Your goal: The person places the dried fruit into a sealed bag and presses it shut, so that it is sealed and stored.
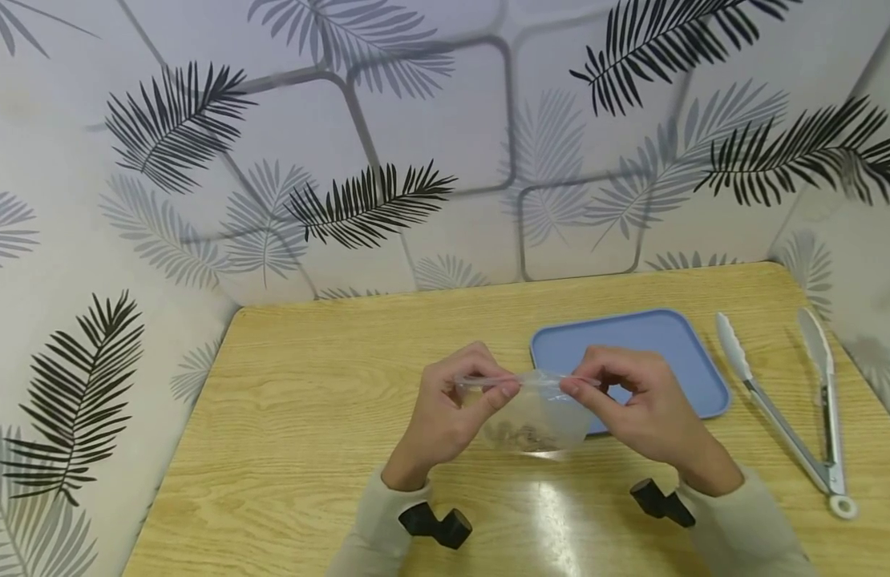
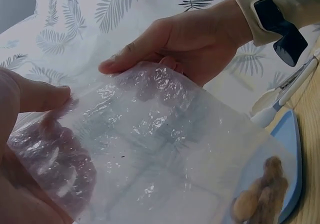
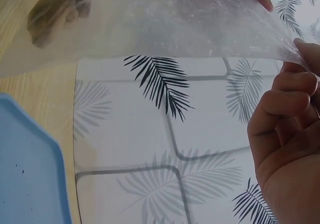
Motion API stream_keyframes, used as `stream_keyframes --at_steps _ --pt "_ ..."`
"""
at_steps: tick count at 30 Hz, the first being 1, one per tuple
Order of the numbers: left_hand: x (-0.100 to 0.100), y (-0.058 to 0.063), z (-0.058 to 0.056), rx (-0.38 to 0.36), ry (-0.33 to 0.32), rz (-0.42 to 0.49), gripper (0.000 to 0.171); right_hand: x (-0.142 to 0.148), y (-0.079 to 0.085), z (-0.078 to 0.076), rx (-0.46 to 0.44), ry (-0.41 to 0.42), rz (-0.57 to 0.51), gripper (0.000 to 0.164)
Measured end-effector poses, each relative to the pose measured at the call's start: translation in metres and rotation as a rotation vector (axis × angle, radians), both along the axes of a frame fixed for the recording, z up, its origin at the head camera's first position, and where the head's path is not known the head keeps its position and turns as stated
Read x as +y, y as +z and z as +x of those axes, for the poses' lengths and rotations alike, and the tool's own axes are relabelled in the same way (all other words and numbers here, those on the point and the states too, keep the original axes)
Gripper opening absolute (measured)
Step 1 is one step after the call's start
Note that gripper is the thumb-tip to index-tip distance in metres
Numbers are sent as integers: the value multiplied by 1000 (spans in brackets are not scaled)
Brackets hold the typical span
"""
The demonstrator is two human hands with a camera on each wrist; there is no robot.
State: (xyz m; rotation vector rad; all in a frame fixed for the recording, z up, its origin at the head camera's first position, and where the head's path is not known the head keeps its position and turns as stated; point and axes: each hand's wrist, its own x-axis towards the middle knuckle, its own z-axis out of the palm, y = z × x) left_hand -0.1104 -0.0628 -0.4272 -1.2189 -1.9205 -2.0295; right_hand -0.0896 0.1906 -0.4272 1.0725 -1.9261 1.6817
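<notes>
A clear plastic bag (image 1: 535, 413) is stretched by its top edge between both hands, above the table's front half. My left hand (image 1: 445, 413) pinches the left part of that edge between thumb and fingers. On the other side, my right hand (image 1: 647, 405) pinches the edge the same way, its thumb pointing toward the left one. Several brown, lumpy, peanut-like pieces (image 2: 262, 194) lie at the bottom of the bag. Through the film in the left wrist view, the curled fingers of the left hand show.
Behind the bag and right hand, a blue tray (image 1: 676, 344) lies on the wooden table (image 1: 308, 417). Metal tongs (image 1: 787, 437) rest spread apart at the right edge. A wall with a leaf pattern (image 1: 445, 120) rises along the table's back.
</notes>
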Motion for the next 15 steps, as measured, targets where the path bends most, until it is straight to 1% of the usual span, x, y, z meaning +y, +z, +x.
stream_keyframes --at_steps 4,7,11,15 --pt "2 0 1 -16 -15 23 7 -1 -1 -1 32 -10 7 14" --pt "3 -1 1 -36 -15 27 8 -1 1 0 40 -23 35 11" --pt "3 -1 2 -55 3 -10 8 0 4 3 -4 -59 98 13" --pt "2 -2 2 -73 5 -41 8 1 6 6 -38 -78 123 18"
